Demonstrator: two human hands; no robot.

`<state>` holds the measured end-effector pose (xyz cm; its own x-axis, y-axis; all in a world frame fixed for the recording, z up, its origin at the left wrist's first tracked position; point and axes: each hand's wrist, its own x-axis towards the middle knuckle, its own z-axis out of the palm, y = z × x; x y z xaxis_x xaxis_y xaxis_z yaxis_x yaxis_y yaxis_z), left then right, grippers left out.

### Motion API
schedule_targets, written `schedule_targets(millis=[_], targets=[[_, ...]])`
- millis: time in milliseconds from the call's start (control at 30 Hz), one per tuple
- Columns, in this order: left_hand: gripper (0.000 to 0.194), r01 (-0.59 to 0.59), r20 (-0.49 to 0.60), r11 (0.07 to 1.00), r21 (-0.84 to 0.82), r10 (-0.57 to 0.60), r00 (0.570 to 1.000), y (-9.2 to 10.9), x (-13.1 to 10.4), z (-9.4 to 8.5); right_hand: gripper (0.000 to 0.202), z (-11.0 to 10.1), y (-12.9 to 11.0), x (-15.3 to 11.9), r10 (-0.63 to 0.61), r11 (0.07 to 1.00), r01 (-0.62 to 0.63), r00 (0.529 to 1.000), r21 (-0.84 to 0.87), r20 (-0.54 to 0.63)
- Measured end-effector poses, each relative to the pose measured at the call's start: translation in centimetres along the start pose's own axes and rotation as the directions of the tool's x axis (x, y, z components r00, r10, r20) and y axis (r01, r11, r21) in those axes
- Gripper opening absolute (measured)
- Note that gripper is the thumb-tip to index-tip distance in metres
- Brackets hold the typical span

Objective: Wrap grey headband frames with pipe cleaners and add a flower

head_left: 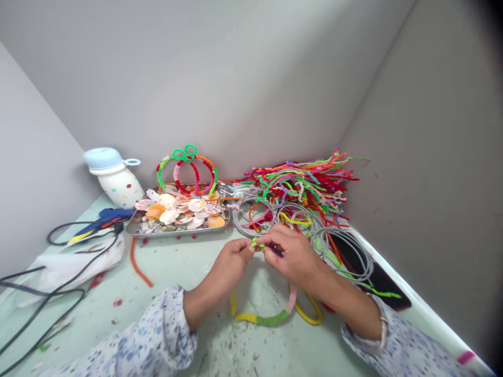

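In front of me, a hoop (271, 318) wrapped in yellow, green and pink fuzzy sections hangs below my hands. At its top is a short, bright lime-green pipe cleaner (257, 243), bent into small curls. My left hand (231, 262) pinches it from the left between thumb and fingertips. From the other side, the thumb and forefinger of my right hand (293, 254) close on the same pipe cleaner. My fingers hide part of the hoop's upper stretch. Next to the hoop's right side, a yellow fuzzy loop (312, 314) lies on the table.
A metal tray (176, 234) of shells stands behind, with wrapped hoops (196, 170) on it. Colourful pipe cleaners (302, 180) pile at the back right, near grey wire coils (348, 254) and a dark flat object (373, 272). At left are a white bottle (120, 183) and black cables (58, 290).
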<state>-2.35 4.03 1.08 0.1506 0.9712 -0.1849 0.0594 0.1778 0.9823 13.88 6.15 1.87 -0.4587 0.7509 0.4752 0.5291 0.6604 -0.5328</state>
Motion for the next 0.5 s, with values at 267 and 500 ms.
schedule_targets(millis=[267,500], targets=[[0.010,0.201,0.183,0.946,-0.256,-0.157,0.971,0.9,0.5,-1.1,0.026,-0.5,0.4,0.2,-0.113,0.993,0.112,0.993,0.038,0.032],[0.006,0.408,0.331,0.825,-0.391,-0.288,0.898,1.2,0.9,-1.9,0.029,-1.0,1.0,0.4,-0.223,0.971,0.217,0.973,0.103,0.059]])
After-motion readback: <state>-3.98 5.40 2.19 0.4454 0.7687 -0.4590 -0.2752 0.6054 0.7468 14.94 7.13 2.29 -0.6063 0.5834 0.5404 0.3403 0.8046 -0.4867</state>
